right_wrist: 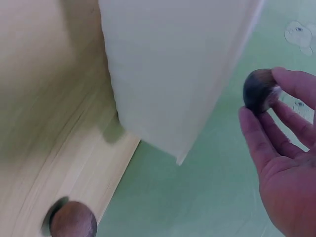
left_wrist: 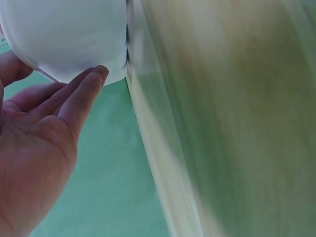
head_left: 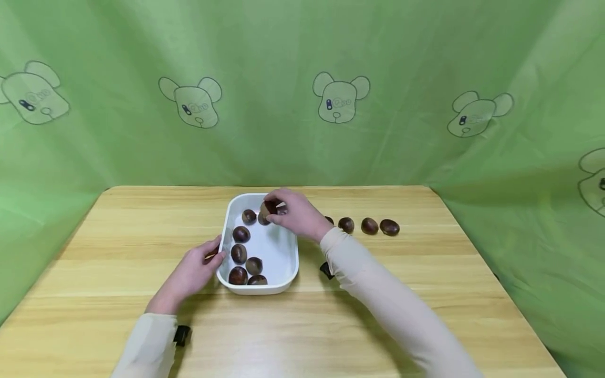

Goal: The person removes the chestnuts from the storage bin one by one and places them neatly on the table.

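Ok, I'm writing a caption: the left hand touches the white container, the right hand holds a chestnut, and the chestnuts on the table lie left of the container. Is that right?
Not quite: the chestnuts on the table lie right of the white container, as the head view shows. The rest is correct.

Faint lettering [head_left: 340, 102] marks the animal faces [head_left: 336, 111] on the green curtain [head_left: 269, 142]. It perhaps starts with "Q"; the rest blurs.

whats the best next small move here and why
Probably lower the pinched chestnut into the white tray: the right hand holds it over the tray's far end, the left hand grips the side, and other chestnuts lie inside.
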### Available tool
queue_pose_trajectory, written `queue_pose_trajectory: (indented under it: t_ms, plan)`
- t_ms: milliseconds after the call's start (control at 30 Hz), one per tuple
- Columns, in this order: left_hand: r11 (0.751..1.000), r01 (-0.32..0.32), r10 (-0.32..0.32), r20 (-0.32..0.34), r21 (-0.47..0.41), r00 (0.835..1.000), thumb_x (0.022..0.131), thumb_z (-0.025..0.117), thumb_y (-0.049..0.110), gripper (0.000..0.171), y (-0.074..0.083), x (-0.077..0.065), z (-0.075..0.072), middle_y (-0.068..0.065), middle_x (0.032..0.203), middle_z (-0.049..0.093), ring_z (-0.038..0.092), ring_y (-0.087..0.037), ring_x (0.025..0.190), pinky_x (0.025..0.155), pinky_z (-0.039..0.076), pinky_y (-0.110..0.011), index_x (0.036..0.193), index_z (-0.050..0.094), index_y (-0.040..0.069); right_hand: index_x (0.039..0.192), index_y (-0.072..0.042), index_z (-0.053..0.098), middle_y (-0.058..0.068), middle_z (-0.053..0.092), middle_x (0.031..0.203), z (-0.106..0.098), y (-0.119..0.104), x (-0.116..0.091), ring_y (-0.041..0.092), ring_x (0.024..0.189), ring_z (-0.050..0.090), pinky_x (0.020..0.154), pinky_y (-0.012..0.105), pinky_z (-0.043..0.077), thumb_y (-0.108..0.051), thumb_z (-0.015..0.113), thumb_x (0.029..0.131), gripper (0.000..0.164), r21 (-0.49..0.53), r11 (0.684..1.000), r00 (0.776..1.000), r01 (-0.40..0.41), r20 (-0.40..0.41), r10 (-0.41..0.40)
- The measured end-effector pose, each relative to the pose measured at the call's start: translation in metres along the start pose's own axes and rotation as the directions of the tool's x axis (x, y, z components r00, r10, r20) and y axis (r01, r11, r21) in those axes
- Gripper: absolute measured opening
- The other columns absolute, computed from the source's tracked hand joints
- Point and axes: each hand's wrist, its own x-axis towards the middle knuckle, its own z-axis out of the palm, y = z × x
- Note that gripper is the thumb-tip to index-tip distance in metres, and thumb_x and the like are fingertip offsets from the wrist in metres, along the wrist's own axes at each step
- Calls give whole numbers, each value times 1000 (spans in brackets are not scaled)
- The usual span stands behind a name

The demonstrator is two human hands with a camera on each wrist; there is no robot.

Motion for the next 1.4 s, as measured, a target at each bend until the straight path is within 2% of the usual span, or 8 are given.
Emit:
queue_pose_trajectory:
  t_ms: [267,600,700,867,1200,1400]
  plan:
    - [1000,-7,7,0,-4,1000,102,54,14,50,0,0,1,-29,144,42,53,-43,121,102,43,-48,145,38,-7,128,-4,60,5,61,118,-19,17,-16,20,111,58,99,31,49,-12,76,87,45,67,998,997,-5,-81,10]
    - [1000,-13,13,-10,-6,1000,102,54,15,50,0,1,2,-28,144,42,53,-43,121,101,45,-47,145,40,-6,126,-2,60,6,62,117,-38,40,-40,22,109,58,99,39,50,-13,76,87,43,109,992,983,-71,-160,88]
    - [1000,-15,15,-6,-7,1000,102,54,15,50,0,1,2,-28,144,42,53,-43,121,101,45,-47,145,39,-6,125,0,60,8,61,118,-41,47,-47,23,110,58,99,38,50,-10,76,87,43,123,989,982,-78,-162,98]
    - [1000,-10,10,-4,-8,1000,102,54,16,50,-1,1,1,-28,144,42,53,-43,121,101,45,-47,145,39,-6,126,-1,60,9,61,118,-45,53,-56,24,111,58,98,36,51,-10,76,86,44,89,989,979,-115,-156,127]
    - [1000,-13,12,-9,-9,1000,102,54,15,50,-3,-1,0,-29,144,42,54,-43,120,98,47,-47,146,39,-6,124,0,61,10,60,116,-46,63,-70,27,111,57,99,41,50,-9,76,86,42,30,989,983,-145,-108,147]
    - [1000,-13,13,-2,-18,1000,102,53,15,50,-3,0,1,-29,144,42,54,-43,120,98,47,-46,146,38,-6,124,-3,63,9,60,116,-43,71,-82,28,111,58,100,44,48,-9,77,85,41,-76,981,983,-180,-51,176]
